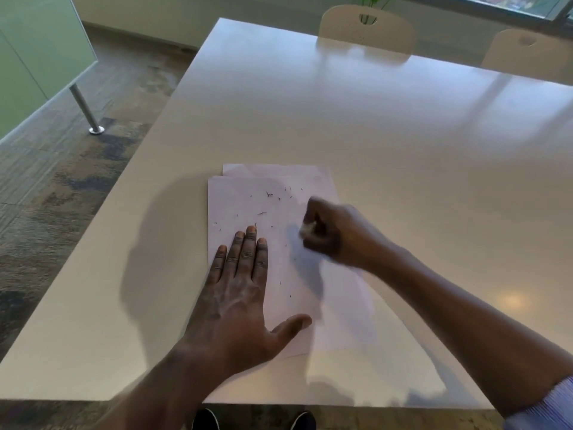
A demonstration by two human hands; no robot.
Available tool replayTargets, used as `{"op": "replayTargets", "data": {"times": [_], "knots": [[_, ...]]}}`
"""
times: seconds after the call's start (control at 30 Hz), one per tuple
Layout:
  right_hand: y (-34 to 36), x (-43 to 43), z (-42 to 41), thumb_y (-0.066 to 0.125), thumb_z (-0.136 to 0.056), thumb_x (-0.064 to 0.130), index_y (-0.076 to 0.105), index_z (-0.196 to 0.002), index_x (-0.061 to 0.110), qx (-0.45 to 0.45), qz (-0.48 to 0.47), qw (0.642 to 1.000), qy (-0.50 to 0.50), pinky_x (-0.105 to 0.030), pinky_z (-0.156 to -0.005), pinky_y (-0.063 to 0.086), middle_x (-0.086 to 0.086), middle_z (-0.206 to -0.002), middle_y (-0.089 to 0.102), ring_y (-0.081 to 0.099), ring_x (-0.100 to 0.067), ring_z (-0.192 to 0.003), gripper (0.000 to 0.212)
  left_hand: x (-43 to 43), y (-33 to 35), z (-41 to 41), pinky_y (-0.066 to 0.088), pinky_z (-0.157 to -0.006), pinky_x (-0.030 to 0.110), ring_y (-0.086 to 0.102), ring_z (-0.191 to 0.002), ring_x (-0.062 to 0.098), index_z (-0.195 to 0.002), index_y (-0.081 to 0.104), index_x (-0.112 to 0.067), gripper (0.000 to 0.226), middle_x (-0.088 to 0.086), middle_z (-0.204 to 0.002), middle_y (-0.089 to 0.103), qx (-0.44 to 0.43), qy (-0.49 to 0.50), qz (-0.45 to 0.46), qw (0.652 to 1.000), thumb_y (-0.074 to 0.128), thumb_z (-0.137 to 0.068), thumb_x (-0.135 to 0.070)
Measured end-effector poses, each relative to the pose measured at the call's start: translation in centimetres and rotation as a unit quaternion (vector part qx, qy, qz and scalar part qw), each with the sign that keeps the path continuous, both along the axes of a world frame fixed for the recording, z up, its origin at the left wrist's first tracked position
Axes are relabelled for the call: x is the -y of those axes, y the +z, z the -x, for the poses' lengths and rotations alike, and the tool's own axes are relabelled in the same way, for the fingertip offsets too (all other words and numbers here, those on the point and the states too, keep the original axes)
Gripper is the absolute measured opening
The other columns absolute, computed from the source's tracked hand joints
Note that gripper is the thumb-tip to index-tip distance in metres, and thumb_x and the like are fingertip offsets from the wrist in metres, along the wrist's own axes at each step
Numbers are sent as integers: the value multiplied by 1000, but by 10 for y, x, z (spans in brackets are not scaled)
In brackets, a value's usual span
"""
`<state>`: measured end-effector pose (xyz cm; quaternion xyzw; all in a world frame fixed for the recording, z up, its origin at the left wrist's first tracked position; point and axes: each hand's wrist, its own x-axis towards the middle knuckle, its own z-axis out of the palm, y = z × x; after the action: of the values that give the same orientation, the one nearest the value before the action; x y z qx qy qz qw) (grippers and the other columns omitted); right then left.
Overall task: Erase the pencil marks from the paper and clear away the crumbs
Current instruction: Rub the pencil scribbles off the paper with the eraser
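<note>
Two sheets of paper (279, 193) are lying near the table's (387, 125) front edge, two hands (one flat, one fisted) working above; two chairs (366, 27) are waiting at the far edge.

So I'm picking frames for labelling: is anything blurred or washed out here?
Head view: the right hand, closed on a small pale eraser, is motion-blurred; the left hand pressing the white paper sheet is sharp; window glare streaks the glossy white table.
</note>
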<state>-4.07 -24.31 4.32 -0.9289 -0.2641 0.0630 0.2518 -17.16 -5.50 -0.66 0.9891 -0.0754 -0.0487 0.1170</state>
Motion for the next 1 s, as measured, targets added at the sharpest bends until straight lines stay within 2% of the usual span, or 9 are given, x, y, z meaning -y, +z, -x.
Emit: {"op": "replayTargets", "data": {"times": [0.1, 0.27, 0.37, 0.47, 0.57, 0.67, 0.8, 0.9, 1.0], "knots": [[-6, -3, 13, 69, -87, 20, 51, -87, 18, -14, 0, 998, 56, -33, -52, 44, 7, -63, 55, 47, -13, -53, 18, 0, -1, 0, -11, -128, 46, -44, -147, 21, -151, -37, -10, 120, 10, -157, -49, -10, 0, -18, 1000, 7, -77, -94], [-5, -7, -38, 65, -91, 30, 53, -96, 16, 16, 41, 998, -46, -38, -60, 49, -1, -76, 60, 56, -23, -66, 19, 1, 2, -1, -12, -127, 45, -46, -145, 20, -148, -41, -12, 119, 8, -156, -51, -14, 1, -14, 1000, 9, -79, -95], [-3, -10, -38, 64, -92, 30, 57, -102, 16, 6, 35, 998, -57, -33, -59, 44, 1, -78, 59, 53, -18, -67, 19, -1, 1, -1, -13, -127, 44, -44, -146, 19, -149, -40, -13, 120, 7, -157, -49, -17, -2, -13, 1000, 12, -79, -95], [-3, -2, -20, 63, -95, 31, 59, -106, 21, -17, 21, 999, -43, -27, -56, 42, 5, -74, 59, 53, -12, -63, 15, -3, 1, -4, -12, -128, 38, -31, -153, 16, -157, -27, -17, 120, 5, -165, -34, 8, 5, 52, 999, 5, -73, -97], [8, 6, -9, 66, -93, 24, 63, -111, 23, 24, -6, 999, -46, -22, -55, 40, 8, -67, 56, 51, -10, -58, 18, -12, 5, -6, -8, -124, 26, -7, -158, 12, -163, -1, -16, 120, 2, -172, -4, 46, 10, 145, 988, 6, -75, -97], [21, 12, 9, 68, -91, 18, 66, -113, 22, 53, -19, 998, -18, -29, -65, 51, 13, -71, 62, 59, -10, -63, 22, -26, 8, -1, 1, -125, 30, 8, -158, 16, -163, 18, -11, 118, 5, -171, 11, 82, 3, 134, 988, 16, -80, -94], [13, 13, 57, 70, -92, 22, 66, -113, 22, 22, -21, 998, 52, -9, -66, 49, 12, -90, 73, 63, 4, -70, 21, -41, 5, 17, -2, -126, 32, 0, -159, 17, -164, 10, -10, 123, 6, -172, 1, 58, 6, 67, 996, 19, -77, -97], [2, -2, 83, 68, -93, 26, 64, -111, 26, -16, -21, 995, 93, -12, -65, 52, 16, -87, 67, 62, 7, -71, 18, -39, -1, 30, -3, -127, 36, -10, -158, 19, -163, -4, -10, 127, 8, -171, -13, 47, 29, 35, 998, 2, -73, -100], [-5, -15, 81, 70, -88, 22, 63, -104, 22, -1, -14, 993, 117, -26, -64, 55, 8, -83, 68, 64, -6, -69, 17, -37, -7, 34, -6, -128, 39, -17, -158, 20, -161, -11, -11, 124, 8, -170, -21, 45, 33, 17, 998, -6, -73, -98]]}}
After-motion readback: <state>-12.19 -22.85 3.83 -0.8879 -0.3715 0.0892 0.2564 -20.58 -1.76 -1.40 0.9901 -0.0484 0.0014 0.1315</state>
